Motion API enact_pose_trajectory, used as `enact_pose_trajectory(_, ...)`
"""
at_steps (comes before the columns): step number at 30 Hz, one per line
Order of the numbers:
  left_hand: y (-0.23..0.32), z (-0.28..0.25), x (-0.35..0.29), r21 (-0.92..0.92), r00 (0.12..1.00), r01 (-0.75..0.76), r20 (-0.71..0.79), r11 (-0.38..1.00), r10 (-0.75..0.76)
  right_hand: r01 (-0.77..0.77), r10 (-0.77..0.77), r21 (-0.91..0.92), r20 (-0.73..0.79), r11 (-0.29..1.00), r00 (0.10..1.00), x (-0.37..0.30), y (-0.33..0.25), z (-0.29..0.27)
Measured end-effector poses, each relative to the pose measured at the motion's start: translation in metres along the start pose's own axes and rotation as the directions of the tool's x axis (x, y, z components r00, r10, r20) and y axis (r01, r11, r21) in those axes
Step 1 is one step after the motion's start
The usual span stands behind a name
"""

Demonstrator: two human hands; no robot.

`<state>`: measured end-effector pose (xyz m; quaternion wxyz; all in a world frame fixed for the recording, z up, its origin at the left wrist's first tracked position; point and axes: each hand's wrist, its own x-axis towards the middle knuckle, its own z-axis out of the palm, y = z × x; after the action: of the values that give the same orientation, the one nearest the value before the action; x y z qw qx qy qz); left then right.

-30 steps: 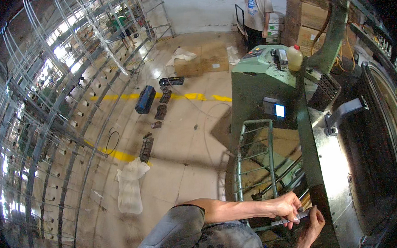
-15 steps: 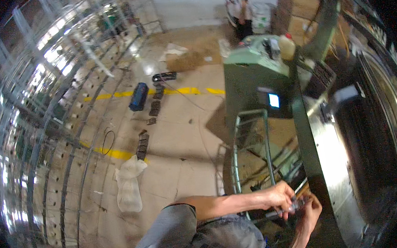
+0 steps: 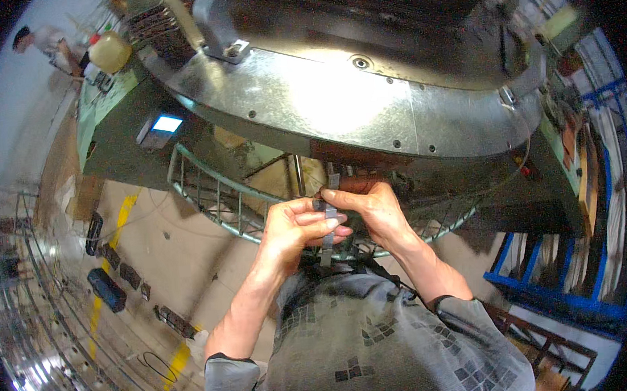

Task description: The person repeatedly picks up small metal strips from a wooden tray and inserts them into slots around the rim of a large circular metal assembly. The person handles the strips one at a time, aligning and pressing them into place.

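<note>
Both hands meet in front of my chest, closed around a narrow grey strip (image 3: pixel 327 254) that looks segmented and hangs roughly upright. My left hand (image 3: pixel 287 230) pinches its middle between thumb and fingers. With thumb and bent fingers, my right hand (image 3: pixel 374 209) grips near its upper part, where a small dark piece shows at the fingertips; its kind I cannot make out. Just beyond the hands runs the curved polished metal rim (image 3: pixel 285 99) of a large machine.
A green tubular rail (image 3: pixel 218 180) curves below the machine, close to my forearms. On the left stand a green cabinet with a lit screen (image 3: pixel 167 123), a yellowish jug (image 3: pixel 110 51) and another person (image 3: pixel 52 46). A blue rack (image 3: pixel 552 280) holds pale strips at right.
My view has swung right, so the machine now lies straight ahead. The hands stay together on the grey strip, which shows more plainly now.
</note>
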<state>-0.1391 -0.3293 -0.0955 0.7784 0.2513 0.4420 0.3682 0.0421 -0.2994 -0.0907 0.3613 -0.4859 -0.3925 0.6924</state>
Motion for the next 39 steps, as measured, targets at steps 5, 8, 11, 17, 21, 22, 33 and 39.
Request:
enact_pose_trajectory(5, 0.017, 0.002, 0.018, 0.033, 0.996, 0.064, 0.054, 0.997, -0.066, 0.023, -0.009, 0.109, -0.125, 0.994, 0.992, 0.009, 0.011, -0.006)
enact_pose_trajectory(8, 0.028, 0.000, 0.034, 0.030, 0.995, 0.042, 0.092, 0.999, -0.045, -0.045, 0.096, 0.215, -0.232, 0.976, 0.968, 0.020, 0.018, -0.005)
enact_pose_trajectory(11, 0.032, -0.004, 0.042, 0.073, 0.989, 0.055, 0.132, 0.996, -0.064, -0.024, 0.092, 0.309, -0.207, 0.951, 0.974, 0.022, 0.019, -0.003)
enact_pose_trajectory(17, 0.028, -0.002, 0.034, 0.084, 0.988, 0.055, 0.141, 0.995, -0.067, 0.099, -0.073, 0.149, -0.173, 0.984, 0.982, 0.004, 0.006, -0.003)
enact_pose_trajectory(21, 0.019, 0.012, 0.022, 0.099, 0.980, 0.093, 0.167, 0.991, -0.109, 0.113, -0.093, 0.078, -0.229, 0.991, 0.969, -0.017, -0.004, -0.016)
enact_pose_trajectory(22, 0.016, 0.016, 0.020, 0.099, 0.974, 0.101, 0.191, 0.990, -0.119, 0.111, -0.093, 0.059, -0.250, 0.992, 0.964, -0.022, -0.005, -0.019)
enact_pose_trajectory(33, -0.013, 0.067, 0.019, 0.116, 0.924, 0.161, 0.332, 0.980, -0.191, 0.137, -0.102, 0.100, -0.297, 0.986, 0.950, -0.077, -0.001, -0.053)
enact_pose_trajectory(39, -0.019, 0.087, 0.017, 0.123, 0.925, 0.178, 0.317, 0.976, -0.208, 0.165, -0.115, 0.168, -0.272, 0.972, 0.955, -0.089, 0.000, -0.068)
